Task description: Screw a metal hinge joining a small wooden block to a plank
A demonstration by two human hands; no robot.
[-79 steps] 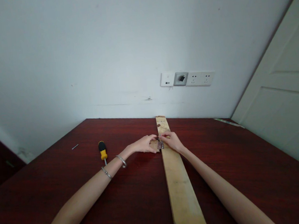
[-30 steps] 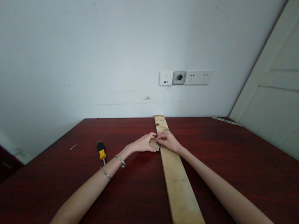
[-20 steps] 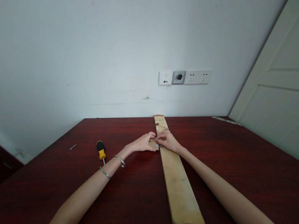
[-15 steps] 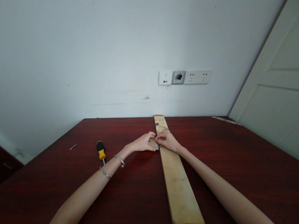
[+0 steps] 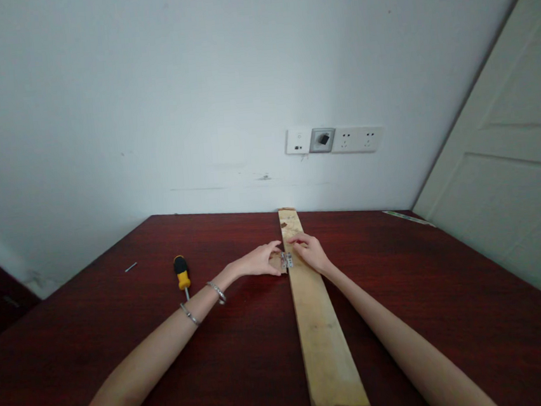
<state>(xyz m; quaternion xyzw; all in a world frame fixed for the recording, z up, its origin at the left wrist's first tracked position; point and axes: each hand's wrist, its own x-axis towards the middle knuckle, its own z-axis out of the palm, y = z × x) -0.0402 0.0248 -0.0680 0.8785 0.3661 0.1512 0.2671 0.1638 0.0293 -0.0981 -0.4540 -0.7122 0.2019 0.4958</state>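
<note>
My left hand has its thumb and fingers closed around a small wooden block at the left edge of a long wooden board. A silvery metal hinge spans the joint between block and board. Over the board, just right of the hinge, is my right hand. Its fingers are curled and drawn together near the thumb; anything between them is too small to make out. The board lies lengthwise on a dark red table.
A black-and-yellow screwdriver lies left of my left forearm, its shaft tip partly hidden by it. Farther left is a thin metal rod or nail. The white wall with sockets rises behind the table; a pale door stands right.
My right hand has drawn back slightly to the right and away from the hinge, which now shows more fully. My left hand stays at the small block.
</note>
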